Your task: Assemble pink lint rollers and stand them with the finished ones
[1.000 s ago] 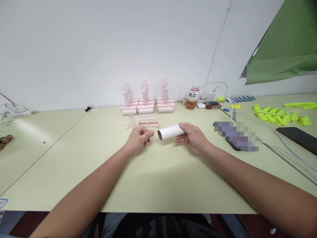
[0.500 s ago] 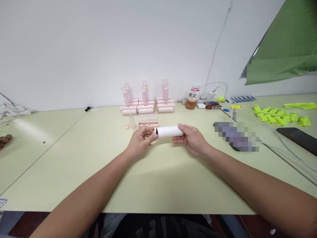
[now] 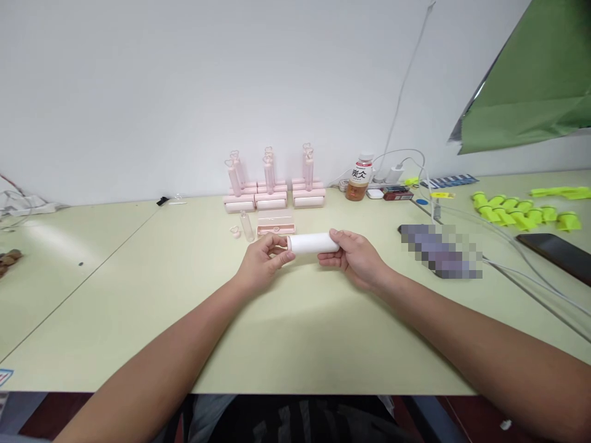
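Just above the middle of the table, both hands hold a white lint roller roll [image 3: 313, 243] level. My left hand [image 3: 262, 261] pinches the pale pink end piece [image 3: 289, 243] at the roll's left end. My right hand [image 3: 357, 255] is closed around the right end, its thumb on top and fingers below. Behind the left fingers lies an open pink case [image 3: 277, 229] with a clear lid. Left of it are a clear tube [image 3: 246, 226] and a small pink heart-shaped handle [image 3: 236, 232].
Along the wall sit several pink lint rollers [image 3: 271, 200] in cases with upright heart-topped handles [image 3: 268, 172]. To the right are a labelled bottle [image 3: 359, 178], white cables [image 3: 530, 267], a pixelated dark object [image 3: 436, 251], yellow-green plastic pieces [image 3: 521, 212] and a black phone [image 3: 556, 252].
The dark gap between the white roll and the pink end piece has closed. The roll has shifted slightly left, against the end piece, and both hands keep hold.
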`<control>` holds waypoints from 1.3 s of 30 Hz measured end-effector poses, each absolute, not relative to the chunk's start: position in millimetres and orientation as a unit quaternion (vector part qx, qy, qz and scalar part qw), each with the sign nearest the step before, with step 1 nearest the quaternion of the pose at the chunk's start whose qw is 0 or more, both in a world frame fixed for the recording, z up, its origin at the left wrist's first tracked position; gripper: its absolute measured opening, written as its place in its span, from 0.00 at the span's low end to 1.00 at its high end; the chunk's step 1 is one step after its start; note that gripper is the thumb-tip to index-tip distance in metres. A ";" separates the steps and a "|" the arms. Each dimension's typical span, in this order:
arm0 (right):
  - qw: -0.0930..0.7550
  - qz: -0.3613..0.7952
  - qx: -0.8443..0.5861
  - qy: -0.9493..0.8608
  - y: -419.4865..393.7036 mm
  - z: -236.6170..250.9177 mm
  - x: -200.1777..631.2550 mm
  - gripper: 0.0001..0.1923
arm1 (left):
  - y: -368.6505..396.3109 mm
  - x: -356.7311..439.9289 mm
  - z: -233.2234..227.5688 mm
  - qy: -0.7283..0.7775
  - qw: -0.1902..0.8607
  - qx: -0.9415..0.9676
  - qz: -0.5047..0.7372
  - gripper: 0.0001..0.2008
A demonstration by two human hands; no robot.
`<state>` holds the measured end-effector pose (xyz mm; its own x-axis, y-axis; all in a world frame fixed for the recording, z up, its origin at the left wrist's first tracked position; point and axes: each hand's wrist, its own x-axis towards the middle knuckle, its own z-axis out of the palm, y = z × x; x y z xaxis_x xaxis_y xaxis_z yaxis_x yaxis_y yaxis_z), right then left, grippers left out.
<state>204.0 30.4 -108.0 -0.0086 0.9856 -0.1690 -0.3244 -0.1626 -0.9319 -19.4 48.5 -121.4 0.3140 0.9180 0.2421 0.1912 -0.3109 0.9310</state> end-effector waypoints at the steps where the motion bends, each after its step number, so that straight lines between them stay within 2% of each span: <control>1: 0.534 0.613 -0.456 -0.362 30.5 -108.3 203.8 0.10 | 48.3 -19.7 -121.3 0.403 0.422 0.694 0.422 0.17; 6: 0.527 0.602 -0.464 -0.379 29.1 -108.5 203.3 0.11 | 45.3 -21.1 -120.6 0.396 0.367 0.750 0.382 0.15; 11: 0.556 0.574 -0.436 -0.413 27.0 -109.8 202.1 0.20 | 39.7 -17.0 -119.6 0.433 0.287 0.789 0.328 0.13; 16: 0.616 0.542 -0.413 -0.395 26.2 -110.8 198.0 0.26 | 32.7 -9.8 -117.6 0.437 0.249 0.825 0.259 0.20; 24: 0.593 0.632 -0.368 -0.336 15.9 -105.4 187.0 0.26 | 19.7 1.3 -111.9 0.331 0.165 0.904 0.215 0.13; 26: 0.591 0.637 -0.375 -0.323 17.5 -105.5 188.1 0.27 | 24.1 -1.1 -110.0 0.366 0.137 0.894 0.219 0.14; 29: 0.595 0.631 -0.393 -0.305 22.1 -106.5 192.5 0.30 | 40.3 -11.2 -106.5 0.507 0.070 0.825 0.239 0.18; 32: 0.588 0.631 -0.406 -0.302 24.6 -107.1 195.6 0.31 | 58.4 -23.8 -104.6 0.621 0.021 0.758 0.198 0.17; 39: 0.569 0.636 -0.415 -0.315 21.4 -107.3 193.2 0.33 | 67.7 -29.3 -109.1 0.646 0.031 0.752 0.130 0.22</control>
